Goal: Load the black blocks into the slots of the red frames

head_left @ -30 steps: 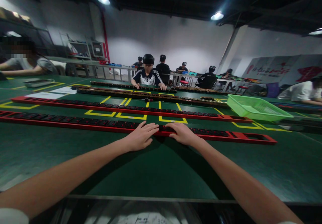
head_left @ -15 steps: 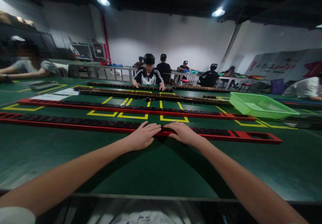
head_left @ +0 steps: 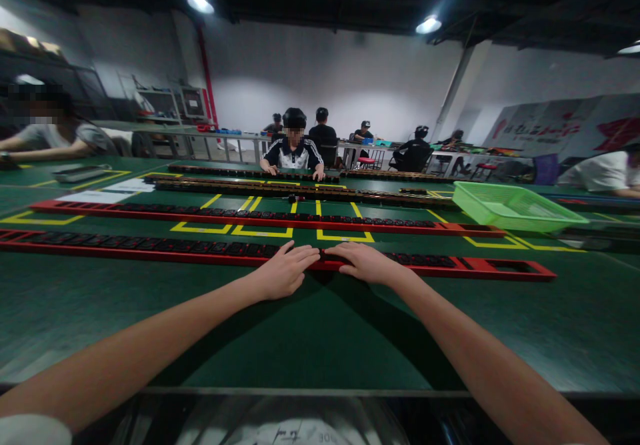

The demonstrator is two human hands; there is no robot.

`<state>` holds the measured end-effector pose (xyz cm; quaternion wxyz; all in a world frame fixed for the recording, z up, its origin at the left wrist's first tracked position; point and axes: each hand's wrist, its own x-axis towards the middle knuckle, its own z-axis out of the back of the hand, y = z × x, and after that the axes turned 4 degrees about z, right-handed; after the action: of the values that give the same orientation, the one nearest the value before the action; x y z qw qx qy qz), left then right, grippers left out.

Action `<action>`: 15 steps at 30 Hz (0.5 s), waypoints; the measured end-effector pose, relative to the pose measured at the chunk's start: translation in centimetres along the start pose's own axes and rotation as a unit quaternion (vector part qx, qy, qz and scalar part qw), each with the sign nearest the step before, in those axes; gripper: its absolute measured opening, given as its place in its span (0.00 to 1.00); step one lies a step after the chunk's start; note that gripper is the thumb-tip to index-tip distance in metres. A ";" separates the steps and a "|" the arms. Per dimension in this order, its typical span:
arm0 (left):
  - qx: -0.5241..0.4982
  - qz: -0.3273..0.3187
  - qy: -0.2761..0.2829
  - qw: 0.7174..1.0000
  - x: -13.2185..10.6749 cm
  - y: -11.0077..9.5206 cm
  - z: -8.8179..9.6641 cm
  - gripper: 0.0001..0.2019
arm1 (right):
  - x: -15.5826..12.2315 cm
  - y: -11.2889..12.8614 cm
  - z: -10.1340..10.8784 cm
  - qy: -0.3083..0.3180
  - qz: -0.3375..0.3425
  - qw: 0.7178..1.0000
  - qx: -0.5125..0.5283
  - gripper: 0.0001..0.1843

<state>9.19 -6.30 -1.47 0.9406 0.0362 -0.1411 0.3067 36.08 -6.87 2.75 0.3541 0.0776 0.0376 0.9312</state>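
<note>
Black pieces [head_left: 150, 242] are lined along the nearest red tray [head_left: 430, 271] on the green worktop [head_left: 320, 345]. At mid-tray, the left hand [head_left: 287, 271] is laid open, fingers extended, gripping nothing visible; the right hand [head_left: 367, 263] is loosely curled, its hold hidden. Farther right, a green basket [head_left: 525, 221] is seen.

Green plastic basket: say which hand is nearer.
Right. The right hand sits at the nearest red tray, in front and left of the green plastic basket; the left hand is farther left along that tray.

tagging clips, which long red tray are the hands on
The nearer red tray, under the left hand and right hand; the farther red tray lies untouched.
</note>
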 end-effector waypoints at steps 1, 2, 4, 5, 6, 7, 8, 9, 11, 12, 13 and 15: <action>-0.003 -0.001 -0.001 1.000 0.0 0.1 0.0 0.29 | -0.1 -0.2 0.1 0.003 -0.006 1.000 0.008 0.28; -0.006 -0.002 -0.001 1.000 -0.1 0.1 -0.1 0.30 | -0.2 -0.4 0.2 0.006 -0.016 1.000 0.015 0.29; -0.011 -0.001 -0.001 1.000 -0.2 0.2 -0.1 0.30 | -0.5 -0.8 0.4 0.008 -0.038 0.999 0.026 0.29; -0.012 -0.001 0.000 1.000 -0.2 0.3 -0.1 0.30 | -0.6 -1.0 0.5 0.010 -0.049 0.998 0.031 0.28; -0.013 0.000 0.002 1.000 -0.3 0.3 -0.1 0.29 | -0.7 -1.2 0.7 0.011 -0.056 0.998 0.034 0.28; -0.013 0.002 0.005 1.000 -0.3 0.3 0.0 0.29 | -0.8 -1.4 0.8 0.014 -0.063 0.997 0.038 0.27; -0.014 0.003 0.008 1.000 -0.3 0.3 0.1 0.29 | -0.9 -1.5 0.8 0.016 -0.068 0.997 0.040 0.27; -0.014 0.004 0.011 1.000 -0.3 0.2 0.1 0.29 | -1.0 -1.6 0.9 0.020 -0.073 0.996 0.043 0.27; -0.014 0.005 0.011 1.000 -0.4 0.2 0.2 0.29 | -1.1 -1.8 0.9 0.028 -0.086 0.995 0.044 0.30; -0.014 0.006 0.008 1.000 -0.4 0.2 0.2 0.29 | -1.2 -1.8 0.9 0.031 -0.095 0.994 0.043 0.32; -0.014 0.005 0.006 1.000 -0.4 0.1 0.2 0.29 | -1.2 -1.8 0.9 0.034 -0.103 0.993 0.039 0.33; -0.013 0.004 0.002 1.000 -0.4 0.2 0.2 0.29 | -1.2 -1.7 1.0 0.038 -0.112 0.993 0.033 0.35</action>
<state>8.74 -6.40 -1.45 0.9399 0.0225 -0.1432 0.3090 38.22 -6.41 3.34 0.4513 0.0493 0.0899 0.8865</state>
